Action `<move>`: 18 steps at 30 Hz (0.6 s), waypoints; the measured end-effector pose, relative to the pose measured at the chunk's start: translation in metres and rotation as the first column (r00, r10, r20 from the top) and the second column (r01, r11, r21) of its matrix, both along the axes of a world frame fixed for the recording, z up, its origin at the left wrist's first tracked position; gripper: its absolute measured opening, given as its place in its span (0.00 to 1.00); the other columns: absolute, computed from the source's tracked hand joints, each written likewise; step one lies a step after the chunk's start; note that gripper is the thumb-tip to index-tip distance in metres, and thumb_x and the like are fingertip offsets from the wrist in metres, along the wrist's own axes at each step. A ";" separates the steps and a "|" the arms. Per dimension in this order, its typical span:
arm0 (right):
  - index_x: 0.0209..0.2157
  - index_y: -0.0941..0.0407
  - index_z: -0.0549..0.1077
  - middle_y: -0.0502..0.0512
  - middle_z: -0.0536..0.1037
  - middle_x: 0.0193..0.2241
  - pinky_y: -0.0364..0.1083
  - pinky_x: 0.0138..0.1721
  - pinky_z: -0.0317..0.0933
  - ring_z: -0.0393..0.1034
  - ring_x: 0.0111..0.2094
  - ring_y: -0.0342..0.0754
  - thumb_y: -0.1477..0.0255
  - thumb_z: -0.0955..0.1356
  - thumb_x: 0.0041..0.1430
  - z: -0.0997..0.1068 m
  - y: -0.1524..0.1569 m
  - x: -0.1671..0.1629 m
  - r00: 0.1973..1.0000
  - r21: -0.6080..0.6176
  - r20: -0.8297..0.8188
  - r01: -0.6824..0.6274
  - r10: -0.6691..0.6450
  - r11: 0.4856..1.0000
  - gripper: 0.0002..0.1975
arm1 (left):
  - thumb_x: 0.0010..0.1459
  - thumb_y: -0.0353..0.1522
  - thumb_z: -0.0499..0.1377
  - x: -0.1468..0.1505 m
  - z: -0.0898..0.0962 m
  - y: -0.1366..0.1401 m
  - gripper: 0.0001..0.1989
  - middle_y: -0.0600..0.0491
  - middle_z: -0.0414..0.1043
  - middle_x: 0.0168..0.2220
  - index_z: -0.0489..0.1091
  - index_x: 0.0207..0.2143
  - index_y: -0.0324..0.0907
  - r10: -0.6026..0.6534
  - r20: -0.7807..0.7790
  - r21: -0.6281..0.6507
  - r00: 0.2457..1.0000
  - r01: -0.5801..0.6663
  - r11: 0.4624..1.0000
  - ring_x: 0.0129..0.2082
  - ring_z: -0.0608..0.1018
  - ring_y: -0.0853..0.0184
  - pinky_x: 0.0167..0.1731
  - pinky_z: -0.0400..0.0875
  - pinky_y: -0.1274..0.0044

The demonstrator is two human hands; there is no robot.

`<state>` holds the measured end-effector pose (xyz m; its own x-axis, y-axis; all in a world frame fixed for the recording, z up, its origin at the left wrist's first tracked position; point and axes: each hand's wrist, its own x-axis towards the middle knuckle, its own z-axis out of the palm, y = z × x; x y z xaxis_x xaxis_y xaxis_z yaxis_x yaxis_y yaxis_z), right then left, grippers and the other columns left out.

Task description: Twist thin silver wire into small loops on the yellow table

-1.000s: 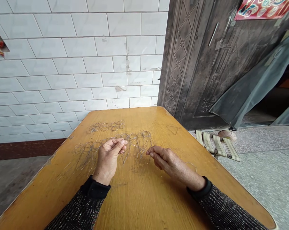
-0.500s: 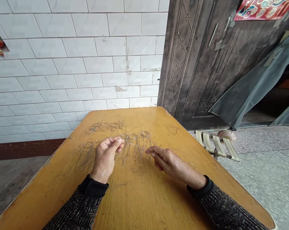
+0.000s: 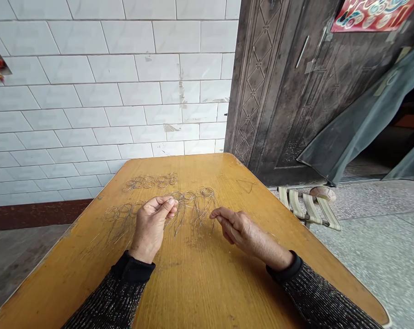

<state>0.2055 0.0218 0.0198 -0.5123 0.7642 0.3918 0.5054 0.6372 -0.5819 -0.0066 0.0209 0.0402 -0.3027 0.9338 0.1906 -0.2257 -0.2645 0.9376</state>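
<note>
My left hand is closed in a pinch above the table, thumb against forefinger, on a thin wire. The strand is so fine that it barely shows against the wood. To its right, my right hand is pinched too, its fingertips at the other end of that strand. Looped wires with long loose tails lie just beyond my fingers. More wire loops rest left of my left hand, which partly hides them. A further row of coiled wires sits farther back.
The wooden table reaches a white tiled wall. A single bent wire lies near its right edge. Beyond that stand a strapped folding stool and a dark carved door with a grey curtain.
Both hands keep nearly the same pose. The strand between them, clearer before, is now hard to see. The view has shifted slightly.
</note>
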 end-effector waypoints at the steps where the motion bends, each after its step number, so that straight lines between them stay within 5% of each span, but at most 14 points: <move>1: 0.42 0.59 0.65 0.41 0.56 0.13 0.38 0.19 0.50 0.53 0.14 0.37 0.74 0.54 0.62 -0.002 0.001 0.001 1.000 -0.015 -0.013 -0.004 0.003 1.000 0.13 | 0.38 0.32 0.66 0.000 0.000 0.000 0.09 0.54 0.72 0.22 0.71 0.24 0.37 -0.001 0.004 0.000 1.000 0.001 1.000 0.21 0.71 0.74 0.25 0.65 0.81; 18: 0.40 0.61 0.68 0.42 0.57 0.11 0.38 0.18 0.51 0.52 0.12 0.38 0.69 0.53 0.63 0.006 0.001 0.003 0.998 -0.136 -0.065 -0.030 0.021 0.990 0.17 | 0.38 0.32 0.66 -0.005 -0.001 0.003 0.10 0.52 0.73 0.23 0.71 0.24 0.35 0.020 0.019 0.003 1.000 -0.020 1.000 0.22 0.71 0.74 0.24 0.65 0.81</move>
<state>0.2081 0.0227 0.0254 -0.5095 0.7999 0.3170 0.4495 0.5616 -0.6947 -0.0115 0.0238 0.0392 -0.3244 0.9271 0.1877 -0.2377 -0.2719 0.9325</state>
